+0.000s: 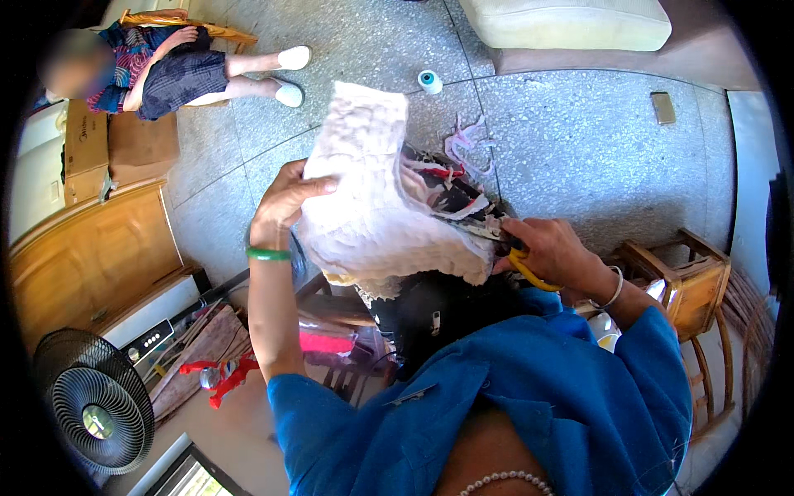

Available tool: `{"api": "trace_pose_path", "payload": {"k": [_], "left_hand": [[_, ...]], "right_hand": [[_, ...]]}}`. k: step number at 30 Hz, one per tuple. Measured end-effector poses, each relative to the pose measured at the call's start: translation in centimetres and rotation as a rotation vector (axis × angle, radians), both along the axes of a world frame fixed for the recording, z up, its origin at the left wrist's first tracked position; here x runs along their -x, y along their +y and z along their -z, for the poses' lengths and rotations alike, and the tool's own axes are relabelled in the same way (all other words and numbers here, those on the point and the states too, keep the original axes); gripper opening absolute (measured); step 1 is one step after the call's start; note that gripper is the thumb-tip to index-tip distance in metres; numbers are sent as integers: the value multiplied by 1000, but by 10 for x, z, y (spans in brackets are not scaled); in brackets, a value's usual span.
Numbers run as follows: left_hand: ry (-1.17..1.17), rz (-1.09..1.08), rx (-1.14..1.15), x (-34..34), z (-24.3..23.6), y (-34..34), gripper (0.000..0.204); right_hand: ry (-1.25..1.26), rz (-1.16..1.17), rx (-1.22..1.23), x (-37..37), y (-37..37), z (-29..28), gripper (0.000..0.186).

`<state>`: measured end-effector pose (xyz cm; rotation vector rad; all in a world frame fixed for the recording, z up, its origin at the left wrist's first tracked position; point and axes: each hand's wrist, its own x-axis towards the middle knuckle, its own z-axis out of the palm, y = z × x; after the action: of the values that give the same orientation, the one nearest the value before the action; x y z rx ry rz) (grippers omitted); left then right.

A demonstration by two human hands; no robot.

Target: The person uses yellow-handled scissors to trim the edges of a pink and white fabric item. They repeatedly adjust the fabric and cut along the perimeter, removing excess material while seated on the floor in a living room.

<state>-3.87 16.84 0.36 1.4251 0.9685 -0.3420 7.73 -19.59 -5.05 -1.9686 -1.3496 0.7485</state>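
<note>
Your left hand [291, 197], left of centre in the frame, is clamped on the edge of a white, quilted, irregularly shaped piece of fabric [360, 190], thumb on top. The fabric fills the middle of the frame, its narrower end pointing up and its ragged lower edge above your lap. Your right hand [547, 248], right of centre, is closed around yellow-handled scissors [531, 273], close to the fabric's right side; whether the blades are apart or together, you cannot tell from here. Dark, red and white cloth scraps [447, 186] lie beside the fabric, just right of centre. Above them on the speckled grey floor [579, 140] lies a tangle of pale pink fabric strips [469, 145], with a white thread spool with a blue-ringed end [429, 81] near it, at upper centre. A black round fan [95, 405] stands at lower left.
</note>
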Motion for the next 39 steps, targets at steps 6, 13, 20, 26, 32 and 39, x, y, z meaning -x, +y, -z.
{"api": "trace_pose_path", "payload": {"k": [6, 13, 20, 26, 32, 39], "left_hand": [[-448, -115, -27, 62, 29, 5, 29], [-504, -226, -48, 72, 37, -2, 28], [-473, -215, 48, 70, 41, 5, 28], [-497, -232, 96, 62, 47, 8, 28], [-566, -259, 129, 63, 54, 8, 30], [-546, -292, 194, 68, 65, 12, 34]], "right_hand": [[82, -47, 39, -1, 5, 7, 52], [115, -132, 210, 0, 13, -2, 48], [93, -105, 123, 2, 24, -8, 57], [109, -116, 180, -1, 36, -16, 63], [125, -122, 264, 2, 36, -10, 65], [198, -87, 258, 4, 34, -9, 62]]}}
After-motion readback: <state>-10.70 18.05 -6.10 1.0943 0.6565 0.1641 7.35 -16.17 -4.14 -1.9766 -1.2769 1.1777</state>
